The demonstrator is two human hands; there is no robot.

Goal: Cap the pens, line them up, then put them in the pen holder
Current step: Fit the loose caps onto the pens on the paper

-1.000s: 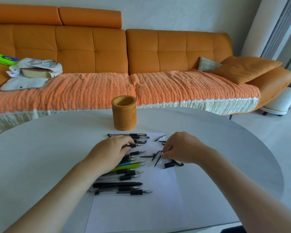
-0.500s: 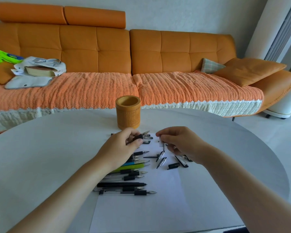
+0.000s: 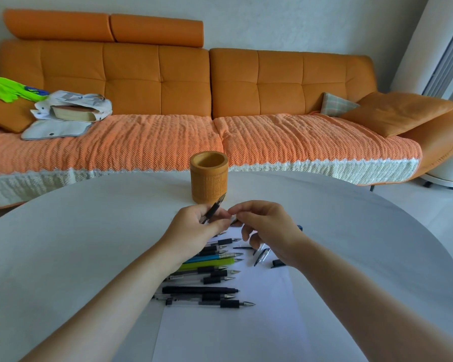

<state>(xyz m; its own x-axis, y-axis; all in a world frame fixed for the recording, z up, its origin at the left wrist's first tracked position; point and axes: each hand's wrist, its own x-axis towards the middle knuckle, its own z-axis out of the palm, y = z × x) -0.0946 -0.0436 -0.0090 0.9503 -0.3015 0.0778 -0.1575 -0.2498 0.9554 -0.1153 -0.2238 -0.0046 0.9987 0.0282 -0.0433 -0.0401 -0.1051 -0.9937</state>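
My left hand point(image 3: 198, 226) grips a black pen point(image 3: 215, 208) lifted above the table, its tip pointing up and away toward the pen holder. My right hand point(image 3: 266, 226) pinches a small pen cap point(image 3: 233, 221) close beside the pen, fingertips nearly meeting the left hand. A bamboo pen holder point(image 3: 209, 176) stands upright just behind the hands. Several uncapped pens point(image 3: 207, 280), black, blue and green, lie side by side on a white paper sheet point(image 3: 233, 330). Loose caps point(image 3: 262, 256) lie on the paper under my right hand.
The round white table point(image 3: 76, 231) carries everything. An orange sofa point(image 3: 220, 100) with a textured cover runs along the back, with a bag and book point(image 3: 71, 111) at its left and cushions point(image 3: 392, 111) at its right.
Both hands rose from the paper. The left hand picked a black pen out of the row and the right hand took up a cap; they came together in front of the holder.
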